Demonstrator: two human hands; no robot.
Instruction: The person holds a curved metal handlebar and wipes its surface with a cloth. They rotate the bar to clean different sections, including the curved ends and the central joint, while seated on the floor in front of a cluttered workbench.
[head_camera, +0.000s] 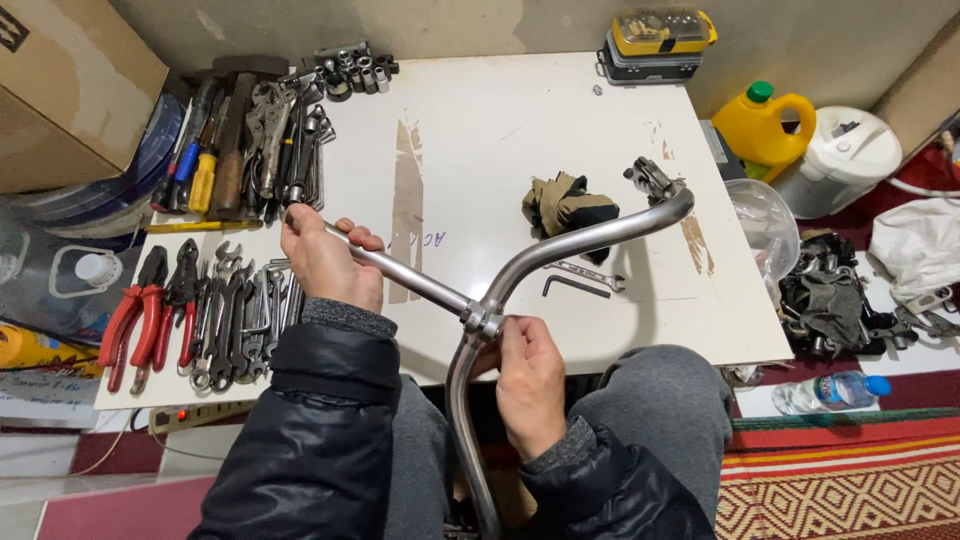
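While held over the lap, left hand (325, 265) clenched on handlebar (590, 240), right hand (530, 380) gripping stem (462, 400).

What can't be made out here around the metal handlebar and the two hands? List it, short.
- Head view: lower end of the handlebar stem, cut off by the bottom edge between the knees.
- Left hand covers the bar's left end, so its tip is hidden.
- Right hand fingers curl behind the clamp; any bolt there is hidden.
- Brake lever at the bar's far end: too small for detail.
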